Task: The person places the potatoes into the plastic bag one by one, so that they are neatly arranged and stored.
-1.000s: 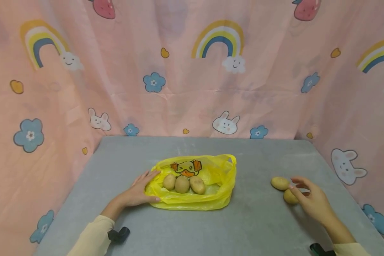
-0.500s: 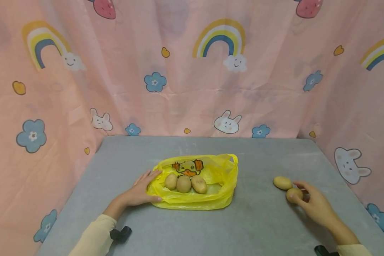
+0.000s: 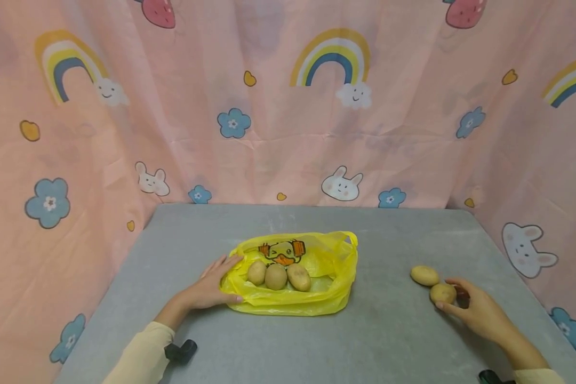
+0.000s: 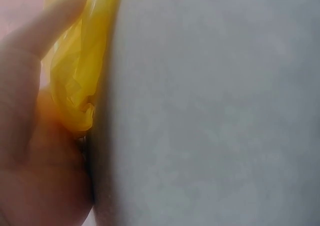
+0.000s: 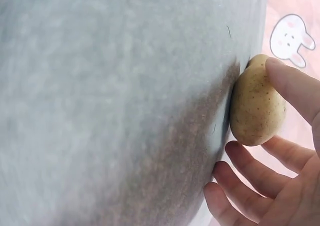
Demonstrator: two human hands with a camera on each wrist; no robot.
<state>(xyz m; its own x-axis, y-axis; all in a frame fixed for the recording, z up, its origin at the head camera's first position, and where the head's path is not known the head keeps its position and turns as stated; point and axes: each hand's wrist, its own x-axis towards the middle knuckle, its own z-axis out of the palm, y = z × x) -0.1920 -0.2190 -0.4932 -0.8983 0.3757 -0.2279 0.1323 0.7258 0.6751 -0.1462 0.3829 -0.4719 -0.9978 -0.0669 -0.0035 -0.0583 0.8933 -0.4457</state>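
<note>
A yellow plastic bag (image 3: 288, 306) with a winking duck print lies on its side on the grey table, its mouth towards me. Three potatoes (image 3: 276, 277) show in a row inside it. My left hand (image 3: 210, 285) rests against the bag's left end, fingers extended along its upper rim and thumb at the lower rim. To the right, two potatoes lie on the table almost touching. My right hand (image 3: 480, 312) has thumb and index finger around the nearer potato (image 5: 257, 106), its other fingers spread near the tabletop. The farther potato (image 3: 424, 276) lies just beyond.
The grey table (image 3: 365, 346) has a pink patterned curtain (image 3: 278, 106) behind it and along both sides. A dark strap piece (image 3: 181, 352) sits at the left wrist, and another (image 3: 494, 377) at the right.
My right hand has come from over the nearer potato to its right side, thumb and index finger now around it. The left hand and bag hold their place; the view has shifted slightly.
</note>
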